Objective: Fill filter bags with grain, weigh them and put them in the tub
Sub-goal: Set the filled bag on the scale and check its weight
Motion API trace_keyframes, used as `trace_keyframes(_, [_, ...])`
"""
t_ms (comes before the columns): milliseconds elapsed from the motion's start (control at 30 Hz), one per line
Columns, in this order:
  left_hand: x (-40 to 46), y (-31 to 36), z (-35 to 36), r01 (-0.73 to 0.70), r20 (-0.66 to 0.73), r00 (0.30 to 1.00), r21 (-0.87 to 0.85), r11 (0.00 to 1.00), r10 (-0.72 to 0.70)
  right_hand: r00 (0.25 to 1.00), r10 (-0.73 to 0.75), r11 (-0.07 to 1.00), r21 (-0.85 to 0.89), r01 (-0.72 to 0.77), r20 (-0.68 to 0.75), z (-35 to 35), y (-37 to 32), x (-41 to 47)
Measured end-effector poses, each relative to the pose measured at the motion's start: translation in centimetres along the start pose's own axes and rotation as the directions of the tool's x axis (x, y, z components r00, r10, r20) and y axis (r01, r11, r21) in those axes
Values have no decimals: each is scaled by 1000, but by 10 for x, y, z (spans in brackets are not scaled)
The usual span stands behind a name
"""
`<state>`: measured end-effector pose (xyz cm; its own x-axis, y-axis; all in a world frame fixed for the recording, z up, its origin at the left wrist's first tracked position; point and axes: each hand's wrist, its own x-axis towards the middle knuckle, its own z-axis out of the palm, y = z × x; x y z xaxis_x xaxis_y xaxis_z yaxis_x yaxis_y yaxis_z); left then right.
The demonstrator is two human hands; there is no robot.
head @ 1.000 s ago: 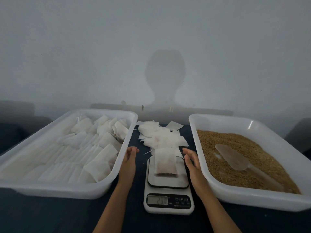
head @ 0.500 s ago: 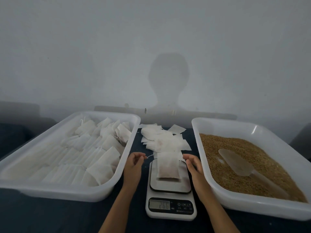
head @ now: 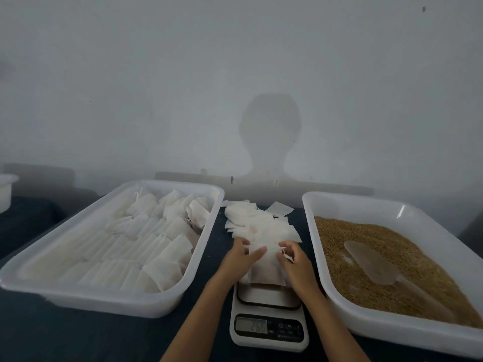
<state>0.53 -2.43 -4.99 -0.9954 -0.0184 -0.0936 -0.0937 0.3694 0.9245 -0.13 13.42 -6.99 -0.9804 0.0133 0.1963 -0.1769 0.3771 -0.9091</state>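
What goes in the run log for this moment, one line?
stage: weighing | filled bag on scale | left hand and right hand at bag's top | scoop lying in grain tub
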Motion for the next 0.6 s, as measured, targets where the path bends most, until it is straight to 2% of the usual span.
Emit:
trace_keyframes(133, [-1, 4, 3, 14, 19, 1000, 210, 978, -19, 999, -30, 997, -74, 31, 10, 1, -2, 0])
trace_keyframes(233, [-6, 5, 2, -28, -46, 998, 247, 969, 40, 995, -87, 991, -110, 80, -56, 1, -10, -4])
trace_keyframes(367, [-15, 18, 1, -84, -127, 984, 299, 951, 127, 981, -171, 985, -16, 170, -93, 3, -36, -6])
trace_keyframes(433, [-23, 28, 2, -118, -201, 957, 385, 916, 208, 975, -207, 977, 34, 210, -80, 7, -54, -6])
trace_keyframes(600, [-33, 61, -18, -151, -374, 835, 551, 821, 404, 951, -310, 942, 130, 309, -7, 25, -106, 4])
